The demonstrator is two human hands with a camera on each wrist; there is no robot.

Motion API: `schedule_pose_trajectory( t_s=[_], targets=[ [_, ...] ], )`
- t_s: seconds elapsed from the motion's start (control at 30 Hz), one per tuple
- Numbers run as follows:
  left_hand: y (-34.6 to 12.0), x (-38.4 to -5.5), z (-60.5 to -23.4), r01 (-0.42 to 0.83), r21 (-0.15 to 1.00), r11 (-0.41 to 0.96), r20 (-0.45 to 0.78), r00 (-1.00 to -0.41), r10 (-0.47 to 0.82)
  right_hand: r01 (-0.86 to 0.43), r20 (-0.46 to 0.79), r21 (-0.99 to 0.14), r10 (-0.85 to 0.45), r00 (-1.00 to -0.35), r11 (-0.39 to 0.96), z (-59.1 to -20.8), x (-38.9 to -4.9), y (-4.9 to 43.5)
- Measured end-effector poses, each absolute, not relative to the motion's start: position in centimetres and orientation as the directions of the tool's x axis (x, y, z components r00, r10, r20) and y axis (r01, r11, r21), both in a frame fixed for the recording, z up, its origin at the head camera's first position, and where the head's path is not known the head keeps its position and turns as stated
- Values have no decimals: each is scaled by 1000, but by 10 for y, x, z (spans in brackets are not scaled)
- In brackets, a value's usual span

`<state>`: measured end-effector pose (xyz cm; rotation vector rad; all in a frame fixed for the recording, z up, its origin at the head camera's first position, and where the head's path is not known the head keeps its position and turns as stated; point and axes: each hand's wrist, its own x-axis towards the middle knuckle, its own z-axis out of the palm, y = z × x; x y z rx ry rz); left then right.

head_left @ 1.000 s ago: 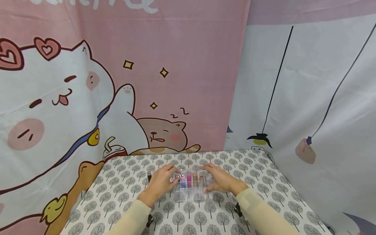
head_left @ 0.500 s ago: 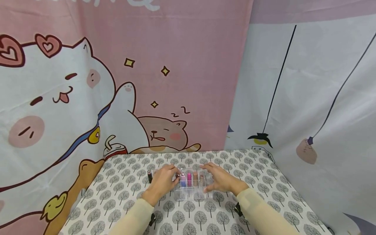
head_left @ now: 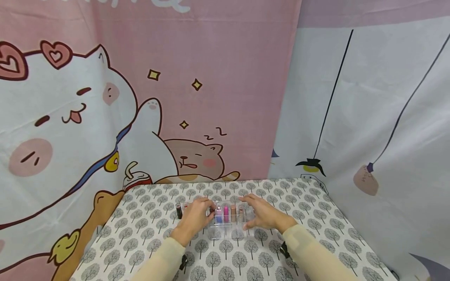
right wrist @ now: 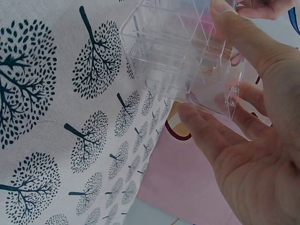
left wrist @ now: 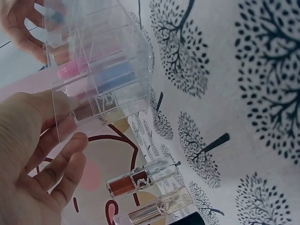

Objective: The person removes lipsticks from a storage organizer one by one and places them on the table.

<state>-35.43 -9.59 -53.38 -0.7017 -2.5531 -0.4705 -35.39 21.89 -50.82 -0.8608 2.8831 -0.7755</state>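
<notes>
A clear plastic lipstick organizer stands on the cloth, with a row of tubes in its back compartments. Among them are a bright pink lipstick, a lilac and blue tube and brown ones. At the leftmost compartment, my left hand pinches the top of a dark lip gloss tube between thumb and index finger; its other fingers are loosely bent. My right hand holds the organizer's right end, thumb on the front side and fingers behind.
Left of the organizer stand a black tube and clear lip gloss tubes, one reddish and one paler. A tree-print cloth covers the table, and a cartoon curtain hangs behind it.
My left hand has shifted slightly right and closed in on the dark tube, uncovering more of the tubes standing behind it. The right hand and organizer stay put.
</notes>
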Motion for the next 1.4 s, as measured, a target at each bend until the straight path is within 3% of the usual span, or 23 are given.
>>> schedule_pose_trajectory(
  t_s=[1.0,1.4],
  targets=[
    [-95,-358,-525,603,173,779,506,-733,455,-511,112,-475,-526,-843,717,-510,-354,220],
    [-99,-360,-524,605,261,752,444,-767,463,-510,117,-476,-523,-844,717,-511,-355,221]
  ],
)
